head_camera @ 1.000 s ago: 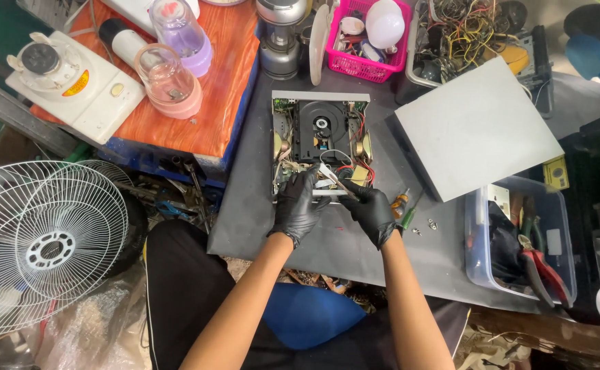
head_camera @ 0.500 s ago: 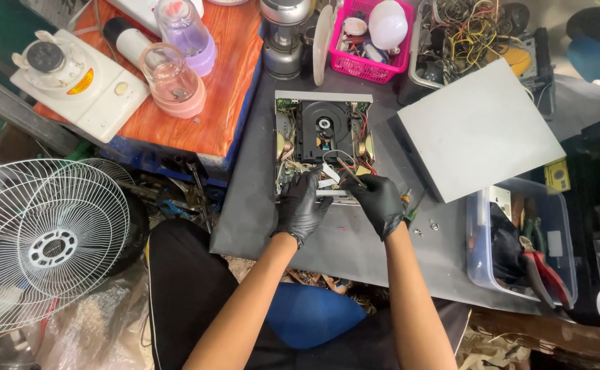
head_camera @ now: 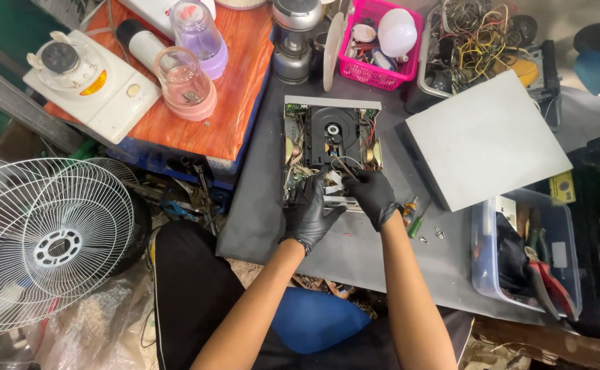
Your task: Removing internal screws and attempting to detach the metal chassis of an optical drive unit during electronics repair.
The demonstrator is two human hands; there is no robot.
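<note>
Black-gloved, both hands met over the near end of the opened disc player with its black round drive [head_camera: 332, 147] on the grey bench [head_camera: 259, 205] — left hand [head_camera: 311, 209] and right hand [head_camera: 372, 195] pinched on thin wires just ahead, the player's long axis running away from the person.

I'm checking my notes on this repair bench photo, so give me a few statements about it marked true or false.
1. Both hands, the left hand and the right hand, wear black gloves. True.
2. The opened disc player has its lid on. False: its inside is exposed, and a grey cover panel lies to its right.
3. The pink basket sits beyond the player. True.
4. The white fan guard lies on the orange board. False: it sits lower left, off the bench.
5. Red-handled pliers lie in the clear bin at right. True.
</note>
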